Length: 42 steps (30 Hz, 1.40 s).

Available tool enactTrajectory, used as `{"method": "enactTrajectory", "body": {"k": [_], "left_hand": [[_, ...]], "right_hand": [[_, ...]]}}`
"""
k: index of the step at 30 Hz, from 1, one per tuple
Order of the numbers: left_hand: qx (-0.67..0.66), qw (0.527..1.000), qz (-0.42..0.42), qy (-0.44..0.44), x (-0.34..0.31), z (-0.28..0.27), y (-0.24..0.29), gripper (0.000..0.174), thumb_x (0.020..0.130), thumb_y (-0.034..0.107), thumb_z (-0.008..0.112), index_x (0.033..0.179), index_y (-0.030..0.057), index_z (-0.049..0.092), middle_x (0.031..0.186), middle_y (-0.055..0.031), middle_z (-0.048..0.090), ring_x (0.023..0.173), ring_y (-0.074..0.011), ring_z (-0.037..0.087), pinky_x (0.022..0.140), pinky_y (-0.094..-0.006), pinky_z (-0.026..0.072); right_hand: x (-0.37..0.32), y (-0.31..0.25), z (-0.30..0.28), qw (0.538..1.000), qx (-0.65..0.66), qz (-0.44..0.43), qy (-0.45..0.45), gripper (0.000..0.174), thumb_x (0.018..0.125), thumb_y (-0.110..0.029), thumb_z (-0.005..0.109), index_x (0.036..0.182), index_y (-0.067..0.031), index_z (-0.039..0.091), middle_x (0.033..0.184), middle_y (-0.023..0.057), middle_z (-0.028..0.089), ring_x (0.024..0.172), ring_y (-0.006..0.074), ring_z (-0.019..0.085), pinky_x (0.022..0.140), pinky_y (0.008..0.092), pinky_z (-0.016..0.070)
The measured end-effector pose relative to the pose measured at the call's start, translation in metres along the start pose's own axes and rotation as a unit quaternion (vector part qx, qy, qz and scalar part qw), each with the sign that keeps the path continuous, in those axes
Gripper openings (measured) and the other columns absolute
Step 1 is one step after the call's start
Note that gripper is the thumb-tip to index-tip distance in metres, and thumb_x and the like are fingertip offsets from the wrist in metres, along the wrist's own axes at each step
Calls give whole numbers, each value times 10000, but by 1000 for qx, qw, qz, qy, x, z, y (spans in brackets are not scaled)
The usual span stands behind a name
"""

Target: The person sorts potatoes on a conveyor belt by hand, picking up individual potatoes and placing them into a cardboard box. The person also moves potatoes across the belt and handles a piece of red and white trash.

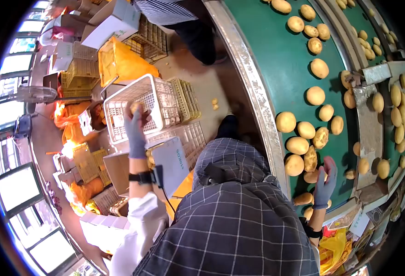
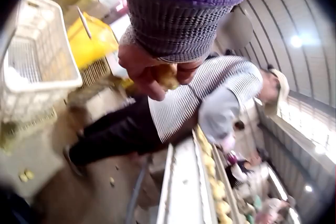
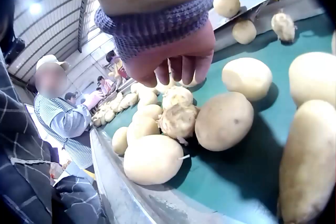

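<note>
My left hand (image 1: 135,129), in a grey glove with bare fingertips, is stretched out over the white plastic crate (image 1: 159,99). Its fingers and thumb grip a small potato (image 2: 167,77), partly hidden by them in the left wrist view. On the other side, my right hand (image 1: 325,184) hovers above the green conveyor belt (image 1: 269,60), its fingers loosely bent around nothing. Beneath and in front of it lie several potatoes, among them a rough, damaged one (image 3: 179,120) beside a smooth round potato (image 3: 224,121).
A metal rail (image 1: 253,73) edges the belt between my body and the potatoes. An open cardboard box (image 1: 168,161) stands below my left forearm. An orange sack (image 1: 119,62) and stacked yellow crates (image 1: 147,41) lie farther off. Another person (image 2: 194,92) stands by the line.
</note>
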<state>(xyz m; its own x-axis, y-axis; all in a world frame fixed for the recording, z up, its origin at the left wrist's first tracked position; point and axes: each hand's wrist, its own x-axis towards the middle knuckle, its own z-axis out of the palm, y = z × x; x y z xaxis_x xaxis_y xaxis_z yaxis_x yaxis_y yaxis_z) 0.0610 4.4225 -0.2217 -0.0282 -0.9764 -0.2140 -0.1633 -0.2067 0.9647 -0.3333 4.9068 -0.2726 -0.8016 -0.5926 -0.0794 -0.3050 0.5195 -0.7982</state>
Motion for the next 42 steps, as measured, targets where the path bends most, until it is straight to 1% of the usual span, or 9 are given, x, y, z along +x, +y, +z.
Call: {"method": "enactTrajectory", "body": {"k": [2, 7, 11, 16, 26, 33, 36, 38, 42], "left_hand": [[178, 980, -76, 46, 40, -56, -19, 909, 944, 292, 739, 1587, 13, 161, 1129, -159, 661, 719, -221, 683, 574, -339, 596], [402, 887, -65, -215, -4, 27, 48, 423, 947, 325, 710, 1112, -64, 680, 825, -112, 700, 658, -141, 626, 598, -311, 523], [537, 680, 196, -459, -96, 145, 167, 392, 915, 384, 717, 783, 37, 593, 703, -166, 598, 599, -375, 579, 570, -435, 445], [638, 299, 454, -545, -215, 203, 293, 223, 902, 245, 649, 833, 38, 604, 809, -130, 661, 704, -251, 636, 553, -390, 485], [594, 198, 522, -580, -218, 211, 305, 139, 854, 215, 643, 847, 81, 682, 776, -93, 669, 724, -283, 660, 621, -382, 522], [572, 464, 324, -594, -85, 201, 187, 102, 836, 209, 655, 828, 137, 726, 740, -50, 698, 729, -299, 701, 672, -368, 568], [460, 757, 169, -432, 54, 214, -2, 161, 828, 255, 698, 916, 121, 711, 834, -81, 711, 821, -349, 699, 694, -453, 561], [542, 757, 301, -206, 104, 175, -236, 291, 819, 301, 739, 984, 68, 680, 920, -154, 710, 875, -410, 683, 752, -500, 555], [462, 873, -92, -123, 120, 135, -385, 626, 823, 305, 776, 1311, -12, 548, 1185, -281, 660, 1121, -460, 628, 946, -509, 524]], "right_hand": [[5, -11, 1, 1000, 4, 1, 22, 346, 983, -118, 626, 1317, -26, 614, 1397, 178, 569, 1259, 326, 568, 1064, 405, 450], [20, -27, 13, 997, -56, -44, 32, 320, 991, -97, 606, 1297, -4, 619, 1401, 173, 562, 1299, 315, 536, 1119, 408, 399], [19, -23, 40, 980, -163, -113, 8, 544, 924, -288, 718, 1406, -85, 569, 1360, 169, 590, 1318, 388, 506, 1115, 500, 378], [11, -33, 38, 972, -199, -124, -8, 626, 880, -301, 715, 1446, -103, 538, 1417, 154, 556, 1296, 405, 511, 1090, 507, 398], [-2, -56, 48, 970, -198, -112, 86, 477, 848, -193, 748, 1310, -134, 646, 1411, 140, 542, 1352, 417, 446, 1140, 524, 348], [58, -134, 108, 963, -85, -249, -59, 493, 869, -143, 733, 1338, -53, 615, 1429, 161, 552, 1323, 392, 508, 1105, 479, 408], [87, -156, 149, 956, -90, -252, -116, 500, 877, -147, 731, 1352, -42, 618, 1412, 184, 582, 1270, 384, 559, 1085, 461, 442], [111, -167, 166, 954, -123, -250, -108, 485, 872, -135, 726, 1331, -17, 624, 1396, 200, 589, 1244, 399, 579, 1081, 469, 447], [139, -177, 176, 919, -255, -281, -108, 598, 903, -323, 666, 1346, 67, 569, 1378, 276, 580, 1272, 440, 540, 1093, 524, 414]]}}
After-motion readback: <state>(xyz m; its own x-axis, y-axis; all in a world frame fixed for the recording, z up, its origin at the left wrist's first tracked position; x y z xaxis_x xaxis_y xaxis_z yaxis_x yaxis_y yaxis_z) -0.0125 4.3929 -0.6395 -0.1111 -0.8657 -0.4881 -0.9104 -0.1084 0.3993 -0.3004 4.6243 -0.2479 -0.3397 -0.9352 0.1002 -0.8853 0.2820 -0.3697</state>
